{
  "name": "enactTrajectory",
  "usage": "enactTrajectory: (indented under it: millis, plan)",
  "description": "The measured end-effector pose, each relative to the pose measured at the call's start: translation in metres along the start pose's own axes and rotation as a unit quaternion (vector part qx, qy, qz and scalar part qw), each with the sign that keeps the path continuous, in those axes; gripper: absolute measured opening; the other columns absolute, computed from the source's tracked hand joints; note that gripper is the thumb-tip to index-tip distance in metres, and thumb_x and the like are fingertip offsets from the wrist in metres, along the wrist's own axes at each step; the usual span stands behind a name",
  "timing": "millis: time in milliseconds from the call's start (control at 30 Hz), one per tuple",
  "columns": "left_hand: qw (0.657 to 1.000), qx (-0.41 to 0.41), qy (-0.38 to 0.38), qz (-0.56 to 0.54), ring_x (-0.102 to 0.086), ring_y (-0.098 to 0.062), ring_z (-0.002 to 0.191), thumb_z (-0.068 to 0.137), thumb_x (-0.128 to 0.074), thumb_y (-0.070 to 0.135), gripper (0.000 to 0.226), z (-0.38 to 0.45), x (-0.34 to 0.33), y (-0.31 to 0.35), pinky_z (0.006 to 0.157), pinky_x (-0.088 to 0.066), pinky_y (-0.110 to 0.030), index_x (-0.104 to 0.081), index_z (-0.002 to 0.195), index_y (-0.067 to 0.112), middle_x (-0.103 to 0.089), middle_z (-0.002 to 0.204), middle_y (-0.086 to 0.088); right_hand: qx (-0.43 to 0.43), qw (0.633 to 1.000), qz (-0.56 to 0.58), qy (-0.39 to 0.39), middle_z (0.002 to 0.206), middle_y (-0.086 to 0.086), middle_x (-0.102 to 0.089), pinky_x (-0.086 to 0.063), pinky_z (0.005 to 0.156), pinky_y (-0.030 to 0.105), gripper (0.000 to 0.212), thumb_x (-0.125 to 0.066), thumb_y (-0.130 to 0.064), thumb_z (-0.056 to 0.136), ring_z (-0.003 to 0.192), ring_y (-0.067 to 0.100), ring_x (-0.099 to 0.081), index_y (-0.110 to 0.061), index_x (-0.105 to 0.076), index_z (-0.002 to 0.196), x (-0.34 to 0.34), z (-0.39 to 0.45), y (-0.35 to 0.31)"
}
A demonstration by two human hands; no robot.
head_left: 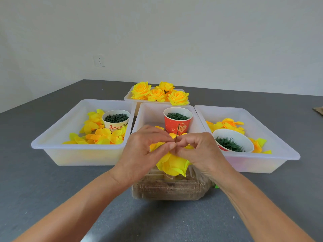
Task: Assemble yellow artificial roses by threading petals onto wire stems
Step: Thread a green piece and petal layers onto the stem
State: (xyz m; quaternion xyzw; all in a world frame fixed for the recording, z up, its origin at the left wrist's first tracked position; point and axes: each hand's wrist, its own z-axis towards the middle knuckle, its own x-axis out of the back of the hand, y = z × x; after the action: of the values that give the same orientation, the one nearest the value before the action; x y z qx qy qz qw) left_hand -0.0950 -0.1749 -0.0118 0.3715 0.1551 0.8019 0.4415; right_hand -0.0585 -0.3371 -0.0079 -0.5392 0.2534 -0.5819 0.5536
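Note:
A thin dark wire stem stands upright between my two hands, above a clear plastic box. Yellow petal layers hang on the wire below my fingers. My left hand pinches at the wire from the left, fingers curled. My right hand pinches it from the right. The exact spot where the fingertips meet is partly hidden. Several finished yellow roses lie in the far tray.
Three white trays sit ahead: the left tray holds loose petals and a cream cup of green parts, the middle tray a red cup, the right tray petals and a white bowl of green pieces. Grey table all round.

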Motion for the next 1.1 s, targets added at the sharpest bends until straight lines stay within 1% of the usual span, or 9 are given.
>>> enactTrajectory:
  millis: [100,200,333,400,533,600,700,900,1100]
  plan:
    - [0.989,0.103,-0.039,-0.102,-0.061,-0.005,0.075,0.073,-0.075,0.024,0.004,0.006,-0.011,0.001,0.069,-0.05,-0.023,-0.074,0.076,0.026,-0.07,0.075,0.005,0.001,1.0,0.003,-0.007,0.085,0.0,-0.071,-0.053,0.083,0.032,0.013,-0.079,-0.005,0.07,0.086,0.014,-0.065,-0.016,-0.072,0.065,0.0,-0.002,-0.001]
    - [0.97,0.148,-0.037,-0.191,-0.06,-0.014,0.066,0.064,-0.074,0.031,0.01,0.011,-0.015,-0.002,0.064,-0.049,-0.036,-0.072,0.065,0.02,-0.068,0.069,-0.008,-0.006,1.0,0.001,-0.026,0.091,0.003,-0.072,-0.051,0.083,0.029,0.014,-0.078,-0.006,0.071,0.091,0.015,-0.065,-0.019,-0.073,0.068,0.005,-0.003,-0.001]
    - [0.966,0.125,-0.073,-0.213,-0.059,-0.007,0.068,0.066,-0.073,0.023,0.005,0.013,-0.015,-0.008,0.067,-0.048,-0.034,-0.07,0.065,0.02,-0.066,0.066,0.006,-0.027,0.999,0.005,-0.044,0.095,0.002,-0.071,-0.046,0.078,0.017,0.011,-0.076,-0.006,0.074,0.092,0.008,-0.064,-0.017,-0.075,0.076,0.009,-0.005,0.002]
    - [0.966,0.106,-0.075,-0.224,-0.059,-0.007,0.071,0.067,-0.072,0.019,0.002,0.011,-0.017,-0.012,0.067,-0.047,-0.033,-0.072,0.068,0.017,-0.067,0.068,0.005,-0.037,0.998,0.032,-0.029,0.096,0.001,-0.072,-0.045,0.078,0.013,0.016,-0.078,-0.005,0.071,0.097,0.006,-0.064,-0.02,-0.075,0.073,0.008,-0.006,0.001]
    - [0.966,0.093,-0.047,-0.237,-0.058,-0.014,0.071,0.067,-0.071,0.017,0.006,0.007,-0.022,-0.019,0.067,-0.047,-0.033,-0.073,0.066,0.011,-0.067,0.075,-0.009,-0.047,0.999,0.013,0.007,0.102,-0.002,-0.069,-0.046,0.089,0.022,0.017,-0.083,-0.007,0.065,0.102,0.004,-0.061,-0.02,-0.073,0.067,0.006,-0.004,0.002]
    - [0.969,0.089,-0.043,-0.226,-0.059,-0.009,0.069,0.067,-0.07,0.019,0.008,0.006,-0.023,-0.019,0.065,-0.048,-0.022,-0.072,0.066,0.011,-0.067,0.074,-0.004,-0.052,0.999,0.007,0.005,0.103,-0.003,-0.069,-0.045,0.091,0.023,0.015,-0.083,-0.007,0.065,0.102,0.002,-0.061,-0.018,-0.072,0.066,0.007,-0.003,0.004]
    - [0.981,0.074,-0.042,-0.172,-0.056,-0.006,0.064,0.07,-0.069,0.023,0.008,0.006,-0.024,-0.02,0.061,-0.044,-0.017,-0.07,0.064,0.017,-0.065,0.069,0.001,-0.054,0.999,-0.003,0.001,0.104,-0.006,-0.069,-0.044,0.087,0.018,0.013,-0.083,-0.009,0.065,0.103,0.0,-0.06,-0.015,-0.072,0.068,0.009,-0.002,0.006]
    - [0.99,0.055,-0.027,-0.129,-0.048,-0.007,0.061,0.075,-0.068,0.029,0.017,0.004,-0.027,-0.024,0.059,-0.039,-0.019,-0.065,0.062,0.019,-0.056,0.061,0.002,-0.036,0.998,-0.038,-0.018,0.099,-0.017,-0.067,-0.035,0.1,0.027,0.014,-0.083,-0.013,0.066,0.115,-0.003,-0.051,-0.02,-0.072,0.063,0.011,0.0,0.009]
    - [0.989,0.068,-0.032,-0.127,-0.046,-0.008,0.06,0.077,-0.068,0.037,0.025,0.003,-0.026,-0.023,0.059,-0.038,-0.021,-0.063,0.059,0.02,-0.054,0.06,-0.001,-0.031,0.995,-0.052,-0.078,0.096,-0.022,-0.066,-0.036,0.098,0.025,0.022,-0.082,-0.015,0.066,0.113,-0.011,-0.048,-0.029,-0.068,0.058,0.019,0.005,0.006]
